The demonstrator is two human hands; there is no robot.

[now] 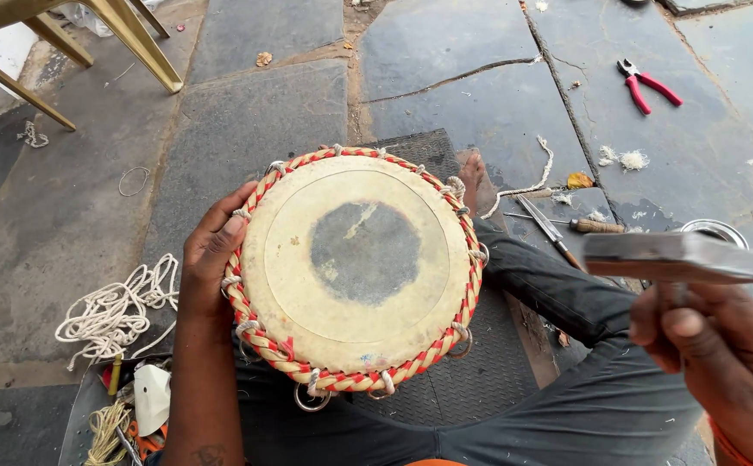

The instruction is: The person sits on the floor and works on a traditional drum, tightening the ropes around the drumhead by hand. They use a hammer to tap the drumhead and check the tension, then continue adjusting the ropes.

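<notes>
- The drum (357, 267) sits at the centre of the frame, head up, resting on the person's lap above the dark trousers (601, 380).
- Its pale skin has a round dark patch in the middle, and a braided red-and-straw rim runs all the way around, with white cord loops and small metal rings at the edge.
- The left hand (212, 259) lies against the drum's left side, fingers curled over the braided rim; its grip is clenched on the drum, steadying it.
- The right hand (717, 345) is at the lower right of the frame, well apart from the drum, its grip closed around the handle of a hammer (674, 257).
- The hammer's metal head is blurred and points left, level with the drum's right edge but not touching it.
- A bare foot (471, 177) shows just beyond the drum's upper right rim, on a dark ribbed mat (480, 380).
- Right of the foot lie a short piece of white cord (527, 181) and a wooden-handled tool (579, 225) on the stone floor (247, 121).
- Red-handled pliers (648, 85) lie at the upper right, far from both hands.
- A loose heap of white rope (117, 311) sits at the left, with a tray of odds and ends (126, 406) below it at the lower left.
- Yellowish chair legs (126, 39) stand at the upper left.
</notes>
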